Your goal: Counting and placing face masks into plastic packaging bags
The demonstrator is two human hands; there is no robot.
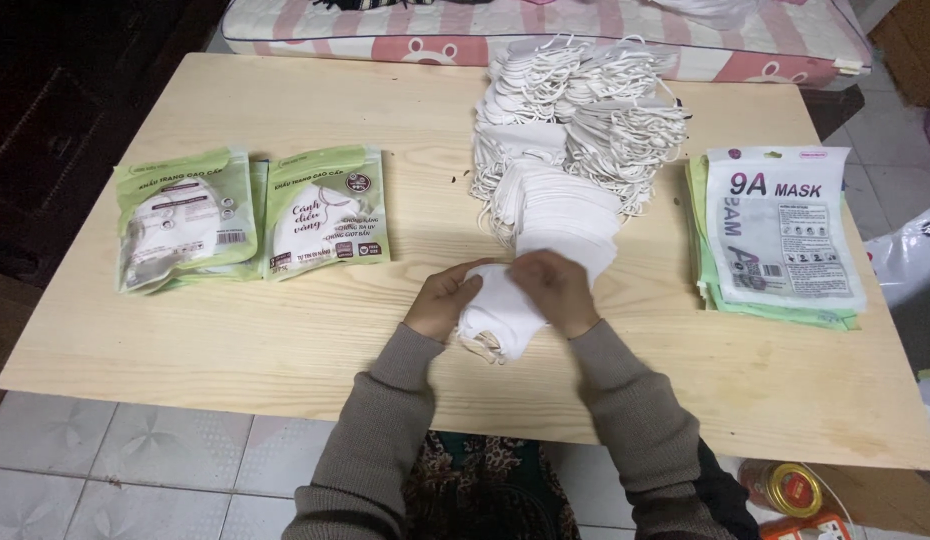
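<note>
It looks like a room at home: a wooden bench (285,340) stands on a tiled floor (115,470) beside a pink striped mattress (465,30).

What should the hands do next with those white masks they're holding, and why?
Probably square up the small bunch of white masks and carry it toward the empty pouches on the right. Both the left hand and the right hand grip the bunch, which is apart from the big mask pile. Filled green packs lie on the left, so bagging seems likely.
</note>
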